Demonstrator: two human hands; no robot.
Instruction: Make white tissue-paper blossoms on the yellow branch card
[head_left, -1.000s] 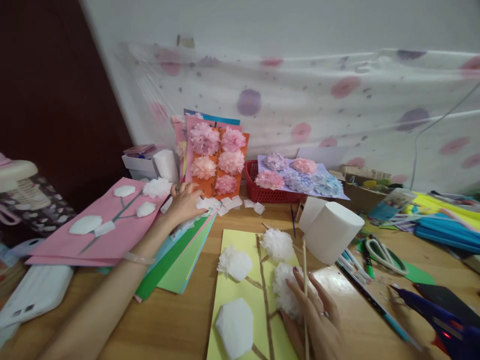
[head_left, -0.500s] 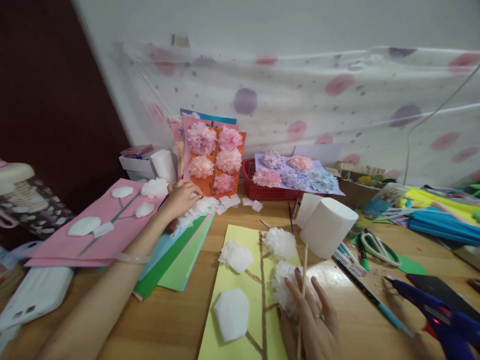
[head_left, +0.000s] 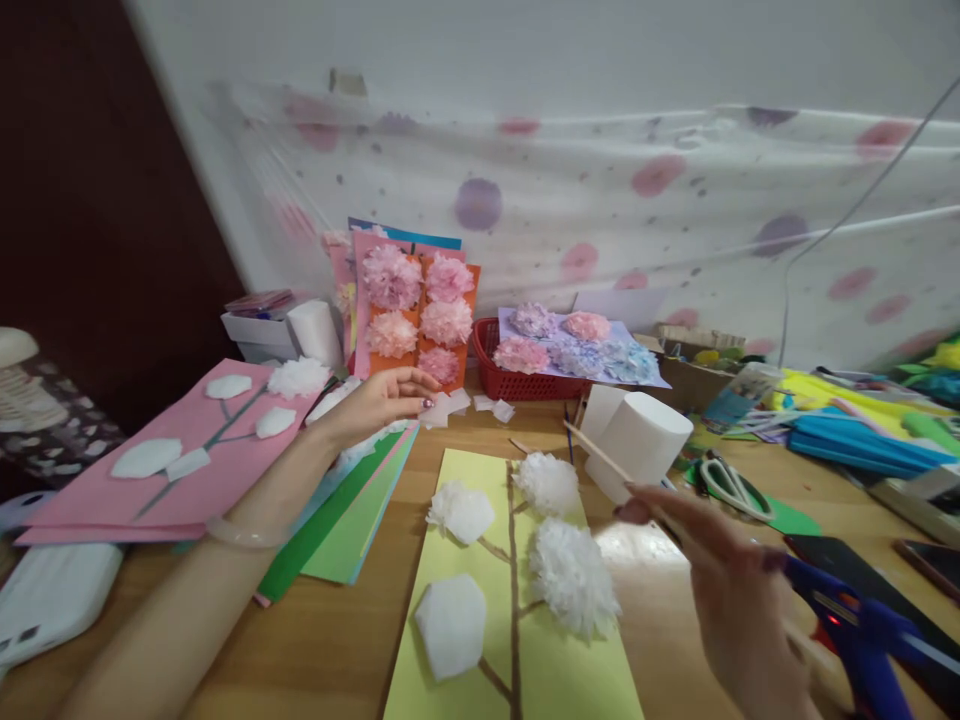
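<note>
My left hand (head_left: pixel 390 398) reaches over the stacked coloured sheets (head_left: pixel 358 520). Its fingers are bent and slightly apart, with the thumb at the edge of some small white paper squares (head_left: pixel 448 404). Between the fingers of my right hand (head_left: pixel 742 580) is a thin wooden stick (head_left: pixel 600 447), pointing up and left. This hand is blurred and right beside a blue glue gun (head_left: pixel 862 620) with a red light lit. A yellow sheet (head_left: pixel 547 665) bears a brown branch, fluffy white paper flowers (head_left: pixel 574 578) and a flat white paper piece (head_left: pixel 451 627).
A pink sheet (head_left: pixel 82 495) with white pieces lies left. Behind stand orange and pink flower cards (head_left: pixel 418 335) and a red basket (head_left: pixel 491 375) under a lilac flower sheet. A white paper roll (head_left: pixel 651 440), scissors (head_left: pixel 731 488) and a black phone-like slab (head_left: pixel 847 560) are right.
My right hand has left the white flower on the yellow sheet and moved right to the glue gun, keeping the stick. My left hand has shifted from the white tissue toward the paper squares.
</note>
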